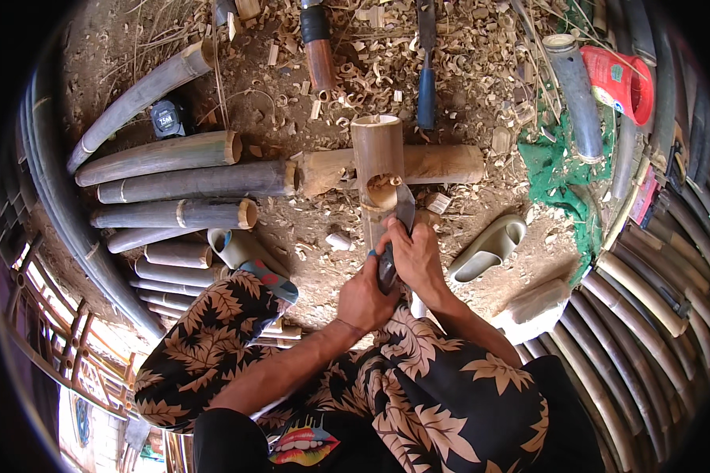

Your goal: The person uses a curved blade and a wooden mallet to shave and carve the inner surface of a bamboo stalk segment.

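Observation:
A knife with a dark blade (pixel 405 208) points away from me, its tip beside a hole cut in the side of a pale bamboo piece (pixel 378 146). My right hand (pixel 415 254) is closed on the knife close to the blade. Lower down, my left hand (pixel 366 296) wraps round its dark handle end; whether it also touches the bamboo is hidden. The bamboo piece runs toward my lap, crossing over a thicker bamboo length (pixel 442 165) lying sideways on the ground. Its near end disappears beneath my hands.
Cut bamboo poles (pixel 173 214) lie at left, near a tape measure (pixel 168 118). Beyond are a wood-handled tool (pixel 319 65) and a blue-handled tool (pixel 426 98) among shavings. A slipper (pixel 487 249), green netting (pixel 556 169), a red container (pixel 619 83) and stacked poles (pixel 635 292) are at right.

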